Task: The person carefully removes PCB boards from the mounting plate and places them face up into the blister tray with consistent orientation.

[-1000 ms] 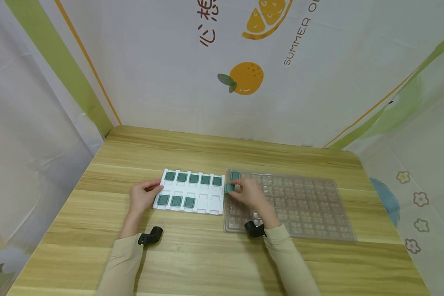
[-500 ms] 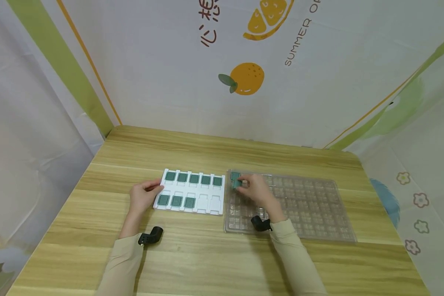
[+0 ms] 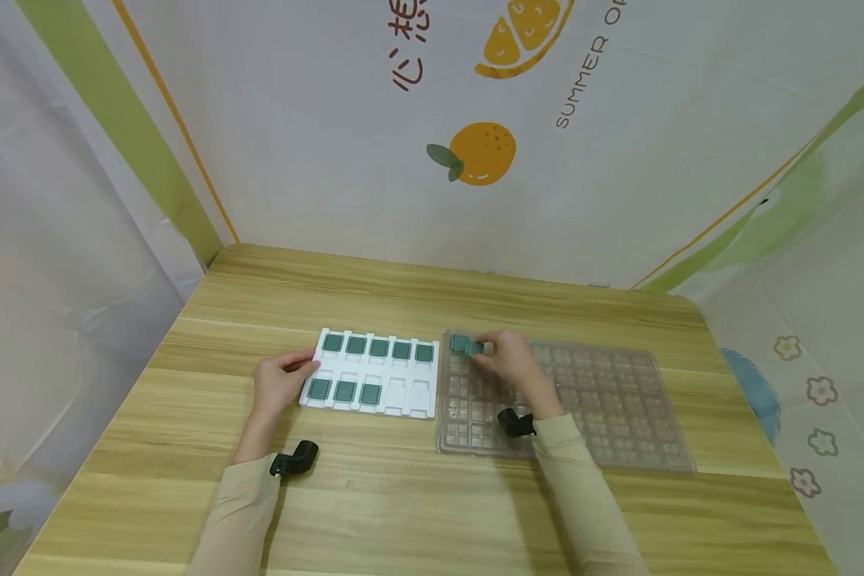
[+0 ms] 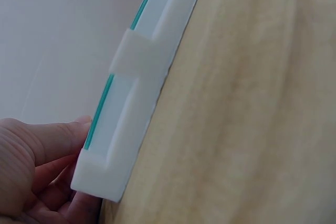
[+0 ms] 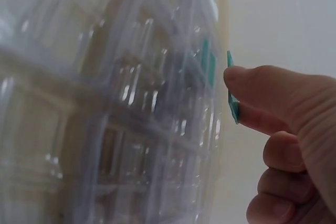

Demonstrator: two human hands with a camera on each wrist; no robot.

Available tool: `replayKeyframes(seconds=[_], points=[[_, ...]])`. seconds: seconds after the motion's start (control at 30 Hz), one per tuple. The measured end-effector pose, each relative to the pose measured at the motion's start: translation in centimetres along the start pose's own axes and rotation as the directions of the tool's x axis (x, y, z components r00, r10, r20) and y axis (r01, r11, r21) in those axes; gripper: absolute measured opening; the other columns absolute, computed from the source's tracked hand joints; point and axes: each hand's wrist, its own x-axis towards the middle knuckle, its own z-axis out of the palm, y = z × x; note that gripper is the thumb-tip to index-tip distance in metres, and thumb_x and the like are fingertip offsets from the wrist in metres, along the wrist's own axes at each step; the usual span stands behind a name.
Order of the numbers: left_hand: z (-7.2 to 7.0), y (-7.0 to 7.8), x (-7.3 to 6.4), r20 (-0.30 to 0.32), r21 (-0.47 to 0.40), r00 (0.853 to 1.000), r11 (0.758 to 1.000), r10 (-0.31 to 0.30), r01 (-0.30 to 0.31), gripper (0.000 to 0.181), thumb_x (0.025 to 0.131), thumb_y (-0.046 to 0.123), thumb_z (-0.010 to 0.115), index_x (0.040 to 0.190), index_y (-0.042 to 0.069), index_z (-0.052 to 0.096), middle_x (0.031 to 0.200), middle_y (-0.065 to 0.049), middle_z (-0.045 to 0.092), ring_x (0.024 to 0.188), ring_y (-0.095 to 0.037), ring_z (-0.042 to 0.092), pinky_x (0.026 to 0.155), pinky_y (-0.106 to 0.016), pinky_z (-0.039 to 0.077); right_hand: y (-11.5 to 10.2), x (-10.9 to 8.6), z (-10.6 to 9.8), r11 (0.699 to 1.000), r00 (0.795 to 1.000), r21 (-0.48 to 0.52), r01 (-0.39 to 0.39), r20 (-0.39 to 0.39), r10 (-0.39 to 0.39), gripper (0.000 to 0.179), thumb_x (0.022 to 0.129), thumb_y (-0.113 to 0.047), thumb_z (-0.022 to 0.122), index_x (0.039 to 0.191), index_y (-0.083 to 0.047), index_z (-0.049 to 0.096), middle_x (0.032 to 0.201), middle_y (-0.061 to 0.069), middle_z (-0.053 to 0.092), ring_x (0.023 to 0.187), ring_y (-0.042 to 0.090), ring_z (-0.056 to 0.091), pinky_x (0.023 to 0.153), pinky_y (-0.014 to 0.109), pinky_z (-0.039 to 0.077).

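Observation:
In the head view my left hand (image 3: 277,386) grips the left edge of a white plastic tray (image 3: 366,370). The left wrist view has the thumb at the tray's top edge and fingers curled beside its end. Green square chips fill the tray's back row; several more sit in the front row, whose two right slots are bare. Over the back left of a clear plastic tray (image 3: 605,400), my right hand (image 3: 513,366) pinches a thin green chip (image 5: 232,95) between thumb and finger, tilted. Another green chip (image 3: 459,344) lies in the corner pocket, just left of it.
Both trays lie side by side on a wooden table (image 3: 374,512), the clear one at the right with many pockets. A printed curtain (image 3: 331,160) hangs behind the table's back edge. Black wrist cameras (image 3: 514,422) project from both sleeves.
My right hand has carried the pinched chip from the clear tray's left edge rightward and back, to beside the corner chip. The left hand keeps its grip on the white tray.

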Motion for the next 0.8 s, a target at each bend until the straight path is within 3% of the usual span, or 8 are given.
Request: replayKeyframes(seconds=[0.23,0.53,0.8], points=[[0.0,0.2,0.0,-0.002,0.0,1.0,1.0,0.004,-0.004,0.023,0.082,0.0,0.069,0.102,-0.01,0.068,0.098,-0.027,0.066,0.066,0.012,0.052,0.06,-0.007,0.044,0.7,0.5,0.1,1.0,1.0,-0.001,0.0,-0.011,0.0,0.03,0.082,-0.011,0.072,0.107,0.005,0.067,0.048,-0.003,0.039,0.043,0.008,0.029,0.043,0.022,0.027],[-0.1,0.0,0.0,0.001,0.019,1.0,1.0,-0.008,0.007,0.023,0.083,0.002,0.069,0.104,-0.008,0.068,0.099,-0.026,0.067,0.067,0.011,0.052,0.06,-0.008,0.043,1.1,0.8,-0.2,0.995,0.997,-0.053,-0.079,0.005,0.079,0.032,0.084,-0.014,0.071,0.111,0.002,0.067,0.053,-0.001,0.047,0.047,0.01,0.035,0.046,0.024,0.029],[0.0,-0.1,0.0,-0.003,0.022,1.0,1.0,0.005,-0.005,0.023,0.082,0.001,0.069,0.103,-0.009,0.068,0.099,-0.026,0.066,0.066,0.012,0.051,0.06,-0.008,0.043,1.5,0.9,-0.1,0.996,0.998,-0.067,-0.057,0.008,0.058,0.031,0.083,-0.014,0.071,0.11,0.002,0.067,0.051,-0.002,0.042,0.046,0.009,0.032,0.046,0.023,0.027]])
